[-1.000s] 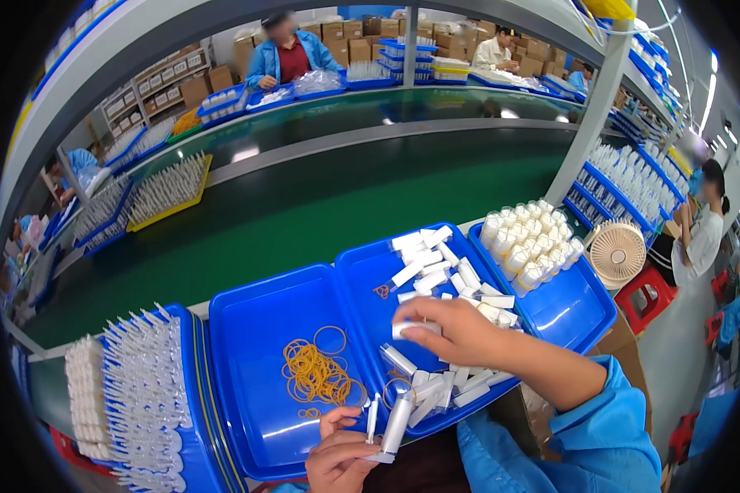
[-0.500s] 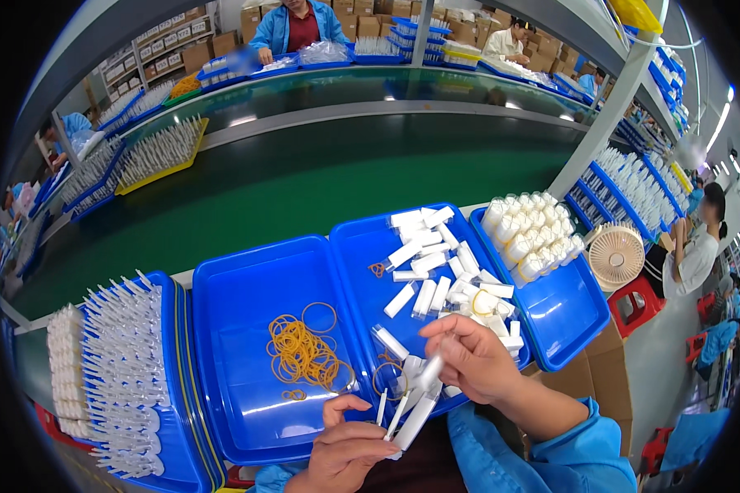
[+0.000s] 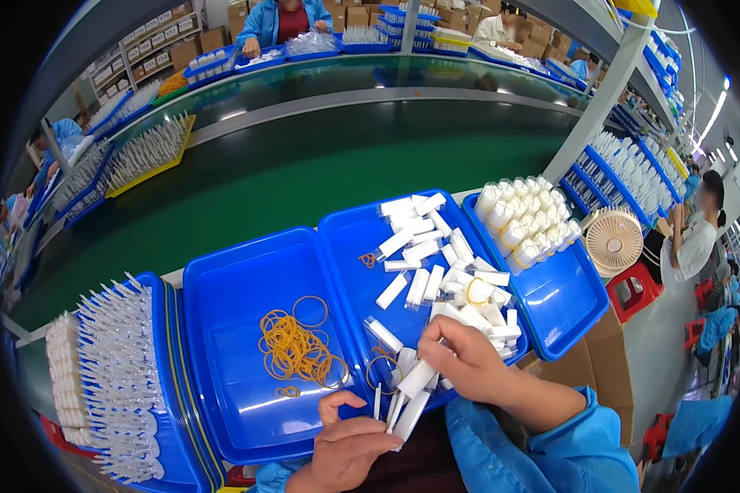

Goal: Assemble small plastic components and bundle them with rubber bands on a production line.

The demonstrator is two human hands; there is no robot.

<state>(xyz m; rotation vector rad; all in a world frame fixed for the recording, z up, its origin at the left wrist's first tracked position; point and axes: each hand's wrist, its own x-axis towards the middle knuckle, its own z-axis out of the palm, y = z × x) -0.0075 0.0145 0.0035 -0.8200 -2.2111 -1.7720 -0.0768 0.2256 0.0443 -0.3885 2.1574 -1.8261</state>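
Observation:
At the lower middle, my left hand [image 3: 349, 450] is closed around several slim white pieces, some thin like sticks and one broad and flat [image 3: 411, 413]. My right hand [image 3: 467, 355] pinches a white tube [image 3: 418, 377] between thumb and fingers, its lower end right at the tops of the thin pieces. Whether the tube touches or covers them I cannot tell. Beyond the right hand, a blue tray [image 3: 349, 246] holds loose white tubes with clear ends [image 3: 418, 286]. Left of it, another blue tray [image 3: 222, 329] carries a pile of tan rubber bands [image 3: 294, 349].
On the right, a blue tray [image 3: 563, 306] holds banded bundles of white tubes [image 3: 524, 222]. Stacked trays at left bear upright white pointed pieces [image 3: 119, 370]. A green conveyor belt [image 3: 304, 172] runs behind. A beige fan [image 3: 613, 242] stands beside a metal post [image 3: 594, 107].
My right hand has brought its white tube slightly down and left, against or near the left hand's pieces. The left hand keeps its grip. The whole view has shifted slightly.

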